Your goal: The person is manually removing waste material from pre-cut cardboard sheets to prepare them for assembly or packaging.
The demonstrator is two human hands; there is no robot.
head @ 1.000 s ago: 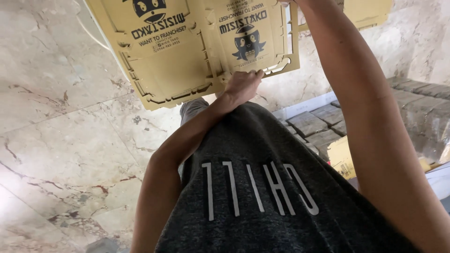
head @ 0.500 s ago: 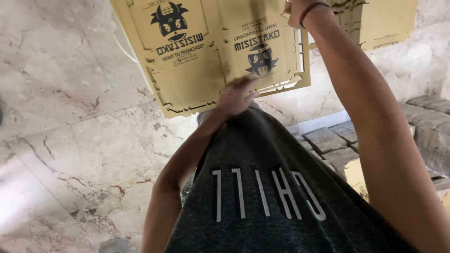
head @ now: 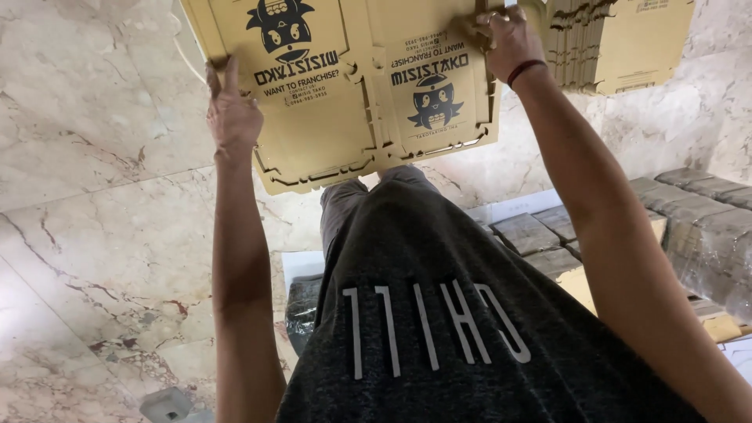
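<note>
Head view: looks down the person's front at both raised arms and a marble floor.
Step in hand: judged to be handling of a flat, unfolded cardboard box blank, held out ahead at arm's reach; folding does not appear begun.
Position of blank: in the air above the floor, in front of the person's knees, spanning between the two hands.
Left hand: grips the blank's left edge; fingers lie close together on the printed face, the forefinger straight and pointing up; the thumb cannot be seen.
Right hand: closed over the blank near its upper right, fingers curled and pressed together on the card; a dark band sits at the wrist.
Next move calls for: by judgement, a firm hold on both edges and pressure along the cut score lines, since the sheet is thin and would flex.
Blank, material: tan corrugated card, matt, die-cut with tabs and slots, black cartoon print.
Stack of blanks: same card, layered edges showing, just beside the right hand.
Wrapped bundles: blocky, under glossy clear film, low on the right.
Floor: polished, cream with brown veins.
</note>
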